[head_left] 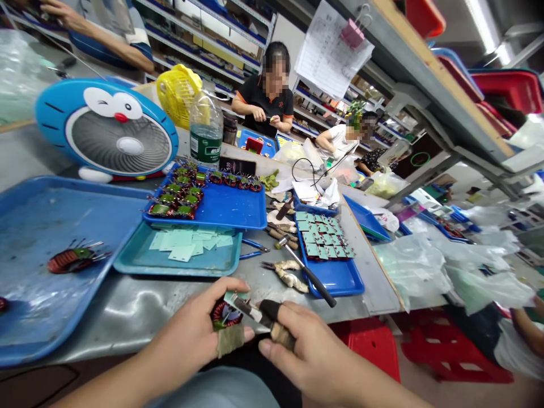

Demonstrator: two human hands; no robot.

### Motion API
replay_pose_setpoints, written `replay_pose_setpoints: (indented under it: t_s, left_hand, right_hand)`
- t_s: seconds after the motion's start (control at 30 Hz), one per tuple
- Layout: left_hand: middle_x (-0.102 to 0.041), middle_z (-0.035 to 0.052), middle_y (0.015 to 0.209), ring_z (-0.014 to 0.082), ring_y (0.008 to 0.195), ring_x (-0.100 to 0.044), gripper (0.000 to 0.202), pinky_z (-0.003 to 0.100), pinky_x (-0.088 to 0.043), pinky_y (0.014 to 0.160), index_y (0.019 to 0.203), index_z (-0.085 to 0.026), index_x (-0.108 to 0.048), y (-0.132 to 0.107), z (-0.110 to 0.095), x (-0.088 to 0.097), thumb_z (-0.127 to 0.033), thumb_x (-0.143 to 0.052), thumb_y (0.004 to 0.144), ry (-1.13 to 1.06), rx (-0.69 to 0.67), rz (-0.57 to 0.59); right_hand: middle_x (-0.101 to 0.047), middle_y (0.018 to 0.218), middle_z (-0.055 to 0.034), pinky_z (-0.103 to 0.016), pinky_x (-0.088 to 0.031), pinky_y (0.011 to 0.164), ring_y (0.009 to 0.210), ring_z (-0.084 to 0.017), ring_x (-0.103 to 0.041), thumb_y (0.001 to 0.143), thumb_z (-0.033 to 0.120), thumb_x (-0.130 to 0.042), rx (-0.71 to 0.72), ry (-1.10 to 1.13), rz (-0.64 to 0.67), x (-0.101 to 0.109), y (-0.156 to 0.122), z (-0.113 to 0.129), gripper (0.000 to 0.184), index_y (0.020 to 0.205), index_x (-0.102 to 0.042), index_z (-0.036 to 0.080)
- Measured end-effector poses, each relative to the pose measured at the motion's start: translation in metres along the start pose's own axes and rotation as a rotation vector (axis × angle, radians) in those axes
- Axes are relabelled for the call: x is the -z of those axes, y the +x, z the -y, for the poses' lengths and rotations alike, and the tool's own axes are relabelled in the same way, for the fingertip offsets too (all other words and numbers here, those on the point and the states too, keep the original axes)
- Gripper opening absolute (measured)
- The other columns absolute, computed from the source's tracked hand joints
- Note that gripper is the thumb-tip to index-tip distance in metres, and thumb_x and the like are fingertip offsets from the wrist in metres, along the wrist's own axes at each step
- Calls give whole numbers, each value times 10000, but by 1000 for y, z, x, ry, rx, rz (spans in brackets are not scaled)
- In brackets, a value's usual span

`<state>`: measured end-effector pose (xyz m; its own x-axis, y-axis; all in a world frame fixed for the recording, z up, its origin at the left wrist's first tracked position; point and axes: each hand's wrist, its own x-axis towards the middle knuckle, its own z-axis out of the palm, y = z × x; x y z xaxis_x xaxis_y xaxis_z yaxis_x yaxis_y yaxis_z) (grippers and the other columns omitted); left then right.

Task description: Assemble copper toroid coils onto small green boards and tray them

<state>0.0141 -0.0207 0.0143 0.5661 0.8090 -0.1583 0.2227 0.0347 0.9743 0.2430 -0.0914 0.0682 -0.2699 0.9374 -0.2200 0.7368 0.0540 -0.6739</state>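
My left hand is closed around a copper-wound toroidal coil with a light-green board at its top; tape wraps the thumb. My right hand grips a hand tool with a flat metal end and a tan handle. The metal end meets the coil's board. My fingers hide much of the tool, so its exact kind is unclear. Beyond my hands lie taped-handle pliers, a hammer and blue-handled cutters.
Rows of coils stand in a blue tray above a teal tray of loose boards. Boarded coils fill part of another tray. At left are a large tray with a coil, a blue fan and a bottle. Co-workers sit beyond.
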Motion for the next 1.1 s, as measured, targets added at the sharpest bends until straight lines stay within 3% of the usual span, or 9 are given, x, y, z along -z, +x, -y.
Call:
replay_pose_setpoints:
  t_s: [0.1, 0.17, 0.33, 0.47, 0.73, 0.97, 1.03, 1.1]
  left_hand:
    - [-688, 2, 950, 211, 862, -638, 521, 306, -512, 769, 1257, -258, -552, -1, 2, 6, -572, -745, 888, -164, -42, 154]
    - [-664, -7, 877, 185, 787, -620, 472, 282, -501, 709, 1230, -246, -549, -1, 2, 7, -611, -658, 951, -193, -49, 208]
    - [-624, -32, 757, 171, 693, -579, 479, 258, -450, 620, 1203, -248, -572, -4, -3, -3, -668, -582, 973, -111, -60, 100]
    - [-601, -43, 732, 174, 684, -550, 499, 253, -438, 613, 1231, -262, -576, -10, -7, -11, -691, -536, 980, -71, -50, 73]
    - [-576, -32, 713, 201, 682, -555, 507, 271, -431, 607, 1174, -260, -597, -15, -8, -14, -715, -546, 955, -3, -34, -10]
    - [-582, -49, 646, 205, 626, -545, 548, 293, -405, 602, 1193, -264, -558, -20, -15, -20, -752, -537, 945, 26, 107, -53]
    - [-609, -46, 651, 213, 629, -576, 543, 300, -417, 603, 1216, -268, -556, -17, -13, -20, -742, -534, 953, 26, 106, -80]
    - [-705, -18, 777, 234, 717, -656, 535, 319, -467, 668, 1276, -284, -556, -13, -6, -17, -710, -572, 952, 55, 44, -119]
  right_hand:
    - [-596, 872, 16, -270, -378, 715, 796, -153, -528, 935, 286, -698, -56, -17, 28, 8, 1, 8, 180, 871, -548, 212]
    - [-606, 873, 14, -266, -378, 707, 790, -152, -531, 938, 292, -696, -88, -34, 71, 17, 1, 14, 174, 872, -557, 211]
    - [-655, 990, -24, -295, -430, 800, 896, -190, -594, 980, 314, -664, -51, -169, 136, 33, -5, 18, 124, 971, -586, 218]
    - [-682, 1082, -72, -339, -465, 876, 1000, -239, -631, 990, 293, -626, 3, -289, 151, 30, -12, 12, 121, 1079, -608, 212]
    - [-700, 969, -95, -340, -455, 738, 853, -254, -650, 937, 246, -555, 66, -499, 1, 10, -16, 0, 66, 973, -592, 205]
    - [-676, 881, -80, -357, -416, 627, 767, -272, -614, 908, 167, -556, 133, -757, -100, 7, -12, 2, 85, 951, -603, 223]
    - [-663, 869, -87, -368, -430, 627, 772, -288, -603, 914, 168, -574, 146, -823, -152, 8, -9, 0, 71, 925, -615, 225]
    - [-658, 903, -96, -403, -476, 684, 815, -303, -597, 934, 195, -595, 192, -809, -220, 8, -9, -5, 53, 951, -640, 219]
